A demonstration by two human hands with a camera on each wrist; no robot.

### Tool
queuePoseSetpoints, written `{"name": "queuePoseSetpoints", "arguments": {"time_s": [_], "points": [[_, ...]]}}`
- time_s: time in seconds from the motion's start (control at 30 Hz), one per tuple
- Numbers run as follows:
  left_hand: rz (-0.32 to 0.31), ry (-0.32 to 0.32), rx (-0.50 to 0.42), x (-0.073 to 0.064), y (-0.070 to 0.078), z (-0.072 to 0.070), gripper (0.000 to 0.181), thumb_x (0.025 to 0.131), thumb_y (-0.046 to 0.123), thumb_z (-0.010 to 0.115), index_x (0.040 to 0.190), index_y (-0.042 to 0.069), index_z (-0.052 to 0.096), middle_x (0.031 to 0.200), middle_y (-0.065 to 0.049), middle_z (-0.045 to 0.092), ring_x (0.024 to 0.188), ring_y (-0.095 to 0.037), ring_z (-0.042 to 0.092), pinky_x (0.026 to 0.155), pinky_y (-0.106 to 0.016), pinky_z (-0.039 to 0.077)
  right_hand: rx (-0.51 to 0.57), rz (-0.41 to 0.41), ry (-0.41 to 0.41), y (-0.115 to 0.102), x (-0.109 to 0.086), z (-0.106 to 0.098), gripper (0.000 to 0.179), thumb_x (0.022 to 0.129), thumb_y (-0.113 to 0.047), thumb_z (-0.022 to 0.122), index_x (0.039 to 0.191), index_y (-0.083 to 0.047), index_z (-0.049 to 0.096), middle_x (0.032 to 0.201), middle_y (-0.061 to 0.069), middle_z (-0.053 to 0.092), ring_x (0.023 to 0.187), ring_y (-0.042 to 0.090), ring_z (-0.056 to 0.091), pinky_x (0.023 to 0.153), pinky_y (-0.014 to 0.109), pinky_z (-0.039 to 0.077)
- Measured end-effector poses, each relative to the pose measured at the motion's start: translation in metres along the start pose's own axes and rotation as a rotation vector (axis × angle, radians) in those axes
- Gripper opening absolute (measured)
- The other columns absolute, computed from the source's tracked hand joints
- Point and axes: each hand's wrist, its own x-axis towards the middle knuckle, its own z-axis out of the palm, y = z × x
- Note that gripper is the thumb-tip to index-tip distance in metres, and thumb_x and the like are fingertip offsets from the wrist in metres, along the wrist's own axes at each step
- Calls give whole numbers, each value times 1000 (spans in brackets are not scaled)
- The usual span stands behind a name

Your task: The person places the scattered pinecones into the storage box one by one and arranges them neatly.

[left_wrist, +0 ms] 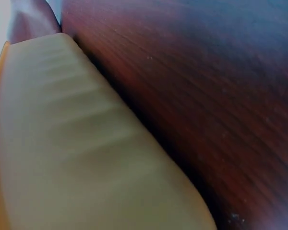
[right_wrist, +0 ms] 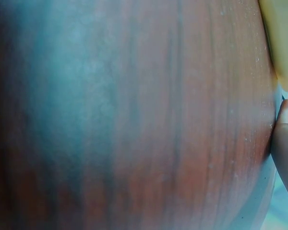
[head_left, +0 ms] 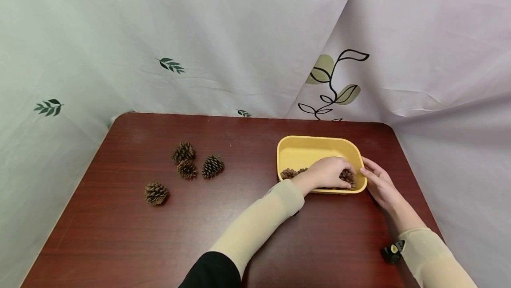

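A yellow plastic bin point(head_left: 307, 146) stands at the right of the table, with pine cones point(head_left: 290, 173) along its near side. My left hand point(head_left: 329, 171) reaches over the near rim into the bin, fingers and thumb curled around a pine cone point(head_left: 347, 176) by the right end. From outside, my right hand point(head_left: 381, 184) holds the bin's right rim, its thumb at the edge. The bin's ribbed outer wall point(left_wrist: 77, 129) fills the left of the left wrist view. In the right wrist view, my right hand point(right_wrist: 286, 139) shows at the right edge, just below the bin point(right_wrist: 284, 43).
On the left of the dark red wooden table point(head_left: 119, 234) lie several more pine cones: a single one point(head_left: 156, 193) nearer the front and a cluster point(head_left: 186, 169) behind it. White cloth point(head_left: 223, 35) with leaf prints hangs behind the table.
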Motion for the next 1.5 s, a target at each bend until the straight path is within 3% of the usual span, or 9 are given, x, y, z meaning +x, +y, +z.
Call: {"name": "queuePoseSetpoints", "arguments": {"time_s": [0.3, 0.63, 0.87, 1.03, 1.5], "points": [[20, -17, -58, -3, -9, -3, 34, 96, 34, 80, 129, 27, 75, 129, 14, 73, 122, 1, 64, 104, -8, 46, -5, -1, -5, -1, 2, 1, 44, 112, 4, 36, 140, -17, 62, 136, -8, 69, 121, 2, 67, 99, 15, 57], [20, -19, -50, -6, -14, -9, 41, 97, 35, 79, 136, 23, 72, 132, 10, 73, 124, -2, 65, 107, -11, 48, -23, -2, -19, -1, 5, -1, 45, 112, 3, 34, 140, -19, 61, 135, -10, 69, 121, 0, 67, 99, 14, 56], [20, 12, -62, -10, -16, -16, 41, 97, 35, 78, 136, 22, 72, 136, 8, 71, 129, -4, 63, 111, -12, 46, -26, 9, -4, -1, 5, 1, 44, 112, 2, 36, 138, -20, 63, 133, -11, 69, 119, 0, 67, 98, 15, 57], [36, 55, -116, -22, -20, -25, 40, 99, 31, 78, 136, 19, 72, 136, 6, 72, 131, -7, 63, 112, -13, 46, -10, 12, 7, -2, 2, 3, 43, 112, 3, 36, 137, -20, 64, 133, -10, 70, 119, 0, 68, 97, 14, 57], [17, 216, -228, -72, -48, -49, 38, 98, 21, 78, 135, 14, 72, 133, 0, 74, 126, -15, 67, 111, -23, 52, 3, -7, 20, -1, 0, 3, 44, 111, 5, 36, 137, -18, 64, 134, -9, 70, 120, 2, 67, 99, 13, 55]]}}
